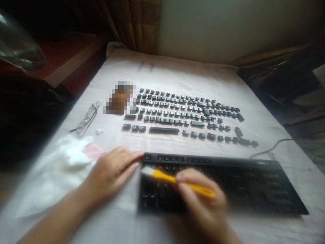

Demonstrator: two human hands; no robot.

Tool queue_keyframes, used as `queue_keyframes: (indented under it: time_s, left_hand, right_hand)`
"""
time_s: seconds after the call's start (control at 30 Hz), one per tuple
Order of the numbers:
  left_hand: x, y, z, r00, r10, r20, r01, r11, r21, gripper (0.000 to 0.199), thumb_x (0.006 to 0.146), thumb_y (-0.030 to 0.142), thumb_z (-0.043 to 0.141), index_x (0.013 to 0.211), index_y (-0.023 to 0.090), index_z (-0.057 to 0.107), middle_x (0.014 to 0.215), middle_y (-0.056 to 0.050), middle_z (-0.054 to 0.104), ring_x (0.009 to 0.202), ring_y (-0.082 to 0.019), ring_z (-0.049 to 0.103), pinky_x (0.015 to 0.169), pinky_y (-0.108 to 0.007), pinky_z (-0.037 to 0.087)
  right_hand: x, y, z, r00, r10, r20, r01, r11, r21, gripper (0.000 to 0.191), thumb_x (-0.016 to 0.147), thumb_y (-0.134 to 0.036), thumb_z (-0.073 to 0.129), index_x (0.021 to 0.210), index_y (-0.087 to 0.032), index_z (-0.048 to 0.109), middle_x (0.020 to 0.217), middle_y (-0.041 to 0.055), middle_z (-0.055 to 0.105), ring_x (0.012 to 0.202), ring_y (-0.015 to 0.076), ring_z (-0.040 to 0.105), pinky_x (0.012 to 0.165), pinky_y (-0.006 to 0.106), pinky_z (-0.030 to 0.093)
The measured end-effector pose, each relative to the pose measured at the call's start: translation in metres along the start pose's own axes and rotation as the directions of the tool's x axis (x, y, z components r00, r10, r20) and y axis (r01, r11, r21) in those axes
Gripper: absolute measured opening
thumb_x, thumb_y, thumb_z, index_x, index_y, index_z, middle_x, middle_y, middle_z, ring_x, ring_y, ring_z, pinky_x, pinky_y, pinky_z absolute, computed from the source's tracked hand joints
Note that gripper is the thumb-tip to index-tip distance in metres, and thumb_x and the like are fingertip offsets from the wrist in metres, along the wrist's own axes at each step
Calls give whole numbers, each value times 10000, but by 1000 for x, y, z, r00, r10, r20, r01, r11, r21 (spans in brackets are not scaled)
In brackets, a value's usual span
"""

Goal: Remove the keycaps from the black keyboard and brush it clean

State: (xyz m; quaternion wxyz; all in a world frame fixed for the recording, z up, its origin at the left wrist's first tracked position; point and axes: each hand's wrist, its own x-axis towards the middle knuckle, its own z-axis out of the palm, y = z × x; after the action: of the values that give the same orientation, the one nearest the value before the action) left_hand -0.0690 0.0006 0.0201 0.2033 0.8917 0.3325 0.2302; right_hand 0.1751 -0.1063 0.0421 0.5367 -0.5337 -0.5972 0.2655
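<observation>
A black keyboard [256, 184] with its keycaps taken off lies at the front of the white cloth. My right hand [203, 196] is closed around the yellow handle of a small brush [165, 176]. Its pale, flat bristles point left and are over the keyboard's upper left part. My left hand [114, 173] rests at the keyboard's upper left corner, fingers stretched out, with fingertips touching the edge. Behind the keyboard, loose black keycaps [164, 130] are laid out in rows like a keyboard layout. Motion blurs the right hand and the brush.
Crumpled white cloth or tissue [63, 169] lies left of my left hand, eyeglasses [87, 117] beyond it. A pixelated object [119, 98] sits left of the keycaps. The keyboard's cable [271, 148] runs right. A reddish wooden table [68, 56] stands at far left.
</observation>
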Motion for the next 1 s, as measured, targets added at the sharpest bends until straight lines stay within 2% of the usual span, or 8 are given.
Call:
queue_keyframes:
  time_s: [0.17,0.4,0.5,0.7,0.83,1.0]
  left_hand:
    - [1,0,0,1000,10,0,-10,1000,5,309,994,222,556,1288,220,652,1021,-38,770,904,-173,683,789,-296,552]
    - [0,0,0,1000,-14,-1,14,1000,-10,315,992,228,550,1285,234,664,1023,-45,773,895,-183,687,776,-304,558]
    - [0,1,0,1000,-24,14,24,1000,-17,318,992,233,551,1290,235,661,1036,-51,771,915,-190,686,795,-316,560]
    - [0,1,-1,1000,-27,14,28,999,-25,321,987,224,554,1290,234,661,1026,-47,770,899,-186,687,780,-309,556]
    - [0,1,-1,1000,-22,12,22,1000,-23,325,983,220,555,1287,234,667,1026,-50,774,907,-191,695,787,-313,564]
    - [0,1,0,1000,-15,-17,15,999,-36,313,975,207,574,1272,233,670,1052,-49,779,928,-183,708,807,-313,578]
  right_hand:
    - [1,1,0,1000,-25,16,26,999,-44,184,863,-75,650,939,-236,697,789,0,752,688,139,730,637,206,573]
    - [1,-1,0,999,40,-26,-40,999,-13,139,866,-102,661,895,-220,728,766,23,773,645,161,743,583,214,588]
    - [4,-4,0,999,6,-41,-6,1000,-21,146,856,-85,651,880,-209,724,747,34,769,637,170,743,574,226,591]
    - [5,-4,2,1000,-19,12,19,998,-65,127,867,-100,639,882,-207,707,743,36,761,644,170,741,561,224,576]
    - [5,-5,2,999,-37,34,38,998,-44,170,847,-69,639,892,-222,701,751,18,760,654,159,742,583,215,580]
    - [6,-9,-1,996,-89,22,89,996,-15,236,811,-31,611,923,-220,697,763,36,763,682,188,751,602,259,614]
